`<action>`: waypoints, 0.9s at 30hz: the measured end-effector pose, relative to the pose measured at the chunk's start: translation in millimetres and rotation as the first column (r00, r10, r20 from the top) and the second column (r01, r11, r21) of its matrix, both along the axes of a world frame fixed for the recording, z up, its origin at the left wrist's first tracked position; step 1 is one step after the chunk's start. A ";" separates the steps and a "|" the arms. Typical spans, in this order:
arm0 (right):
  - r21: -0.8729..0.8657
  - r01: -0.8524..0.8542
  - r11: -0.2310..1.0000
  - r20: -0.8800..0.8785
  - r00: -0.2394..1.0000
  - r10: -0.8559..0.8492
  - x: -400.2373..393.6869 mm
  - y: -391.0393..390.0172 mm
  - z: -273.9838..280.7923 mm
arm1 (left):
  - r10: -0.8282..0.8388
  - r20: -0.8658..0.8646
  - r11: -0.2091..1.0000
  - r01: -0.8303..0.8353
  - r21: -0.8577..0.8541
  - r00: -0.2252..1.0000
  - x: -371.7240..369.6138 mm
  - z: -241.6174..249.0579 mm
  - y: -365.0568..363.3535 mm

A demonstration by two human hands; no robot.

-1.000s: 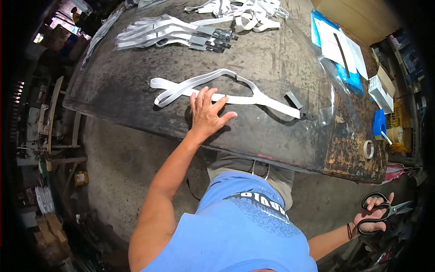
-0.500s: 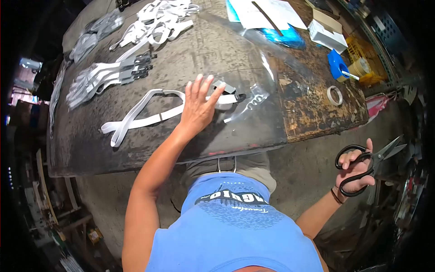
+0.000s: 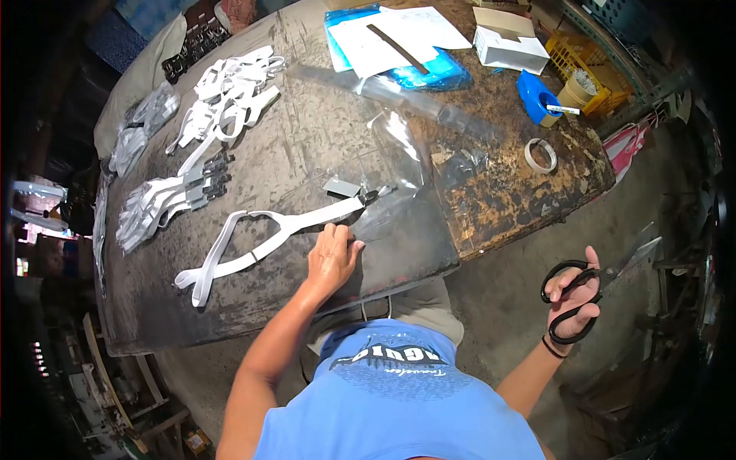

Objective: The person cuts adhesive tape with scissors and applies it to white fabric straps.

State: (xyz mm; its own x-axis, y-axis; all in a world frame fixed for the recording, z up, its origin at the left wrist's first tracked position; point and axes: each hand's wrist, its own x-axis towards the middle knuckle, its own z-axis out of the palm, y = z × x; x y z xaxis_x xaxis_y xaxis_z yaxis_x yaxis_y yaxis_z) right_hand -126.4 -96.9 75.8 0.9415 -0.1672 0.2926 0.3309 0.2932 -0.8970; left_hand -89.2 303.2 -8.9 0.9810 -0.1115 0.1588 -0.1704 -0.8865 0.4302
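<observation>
White elastic straps (image 3: 268,244) lie in a Y shape on the dark table, with a black clip (image 3: 369,196) at their right end and a small grey card (image 3: 341,188) beside it. Just below the straps, my left hand (image 3: 333,259) rests with its fingers curled together; whatever is under the fingertips is hidden. Clear plastic (image 3: 383,218) lies to the right of that hand. My right hand (image 3: 575,299) holds black-handled scissors (image 3: 609,274) off the table's right side, fingers through the handles, blades pointing up and right and slightly apart.
Bundled straps with clips (image 3: 165,201) and a pile of white straps (image 3: 230,96) lie at the left. Farther back are papers (image 3: 399,38), a blue plastic packet (image 3: 433,73) and a white box (image 3: 510,50). A blue tape dispenser (image 3: 537,98) and a tape roll (image 3: 540,156) sit at the right.
My left hand has come off the straps towards the table's near edge, and its spread fingers have curled. The view has shifted. My right hand still holds the scissors.
</observation>
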 end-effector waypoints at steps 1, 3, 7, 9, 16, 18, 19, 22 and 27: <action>0.010 -0.026 1.000 -0.011 1.000 0.026 3.1 1.8 -1.4 | 0.031 -0.013 0.999 -0.032 -0.026 0.999 -0.5 -1.7 -4.5; 0.038 -0.081 0.996 0.016 0.997 0.080 11.8 3.2 -7.8 | 0.073 -0.012 0.996 -0.074 -0.051 0.997 0.4 -0.6 -7.8; 0.062 -0.136 0.989 0.000 0.991 0.136 28.0 13.9 -13.8 | -0.023 0.137 0.995 0.036 -0.094 0.990 14.3 15.9 -2.4; -0.087 -0.045 0.995 -0.060 0.997 0.039 41.4 28.3 -3.6 | -0.059 0.217 0.996 0.071 -0.047 0.974 33.0 30.1 6.5; -0.209 -0.043 0.977 -0.096 0.995 0.023 98.0 124.9 30.5 | -0.132 -0.072 0.773 0.057 -0.631 0.989 101.8 137.3 -22.2; -0.250 -0.076 0.965 -0.001 0.997 0.078 117.6 148.7 19.3 | -0.201 -0.101 0.727 0.079 -0.682 0.974 117.1 143.9 -30.4; -0.253 -0.088 0.964 0.011 0.996 0.094 125.8 157.9 15.7 | -0.264 -0.136 0.680 0.084 -0.728 0.955 122.0 146.6 -35.5; -0.389 -0.052 0.920 0.091 0.991 0.094 140.6 174.2 17.0 | -0.284 -0.154 0.609 0.054 -0.792 0.946 128.4 153.6 -51.7; -0.400 0.059 0.915 0.208 0.978 0.027 145.9 184.9 17.1 | -0.263 -0.094 0.498 0.052 -0.866 0.960 138.3 150.8 -65.8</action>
State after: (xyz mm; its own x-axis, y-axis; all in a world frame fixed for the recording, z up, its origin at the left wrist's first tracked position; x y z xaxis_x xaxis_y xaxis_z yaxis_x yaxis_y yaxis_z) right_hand 19.5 88.0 93.0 0.8517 -0.0093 0.5240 0.5215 -0.0843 -0.8491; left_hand 49.0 237.4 142.0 0.9798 -0.1819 0.0827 -0.0916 -0.0410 0.9950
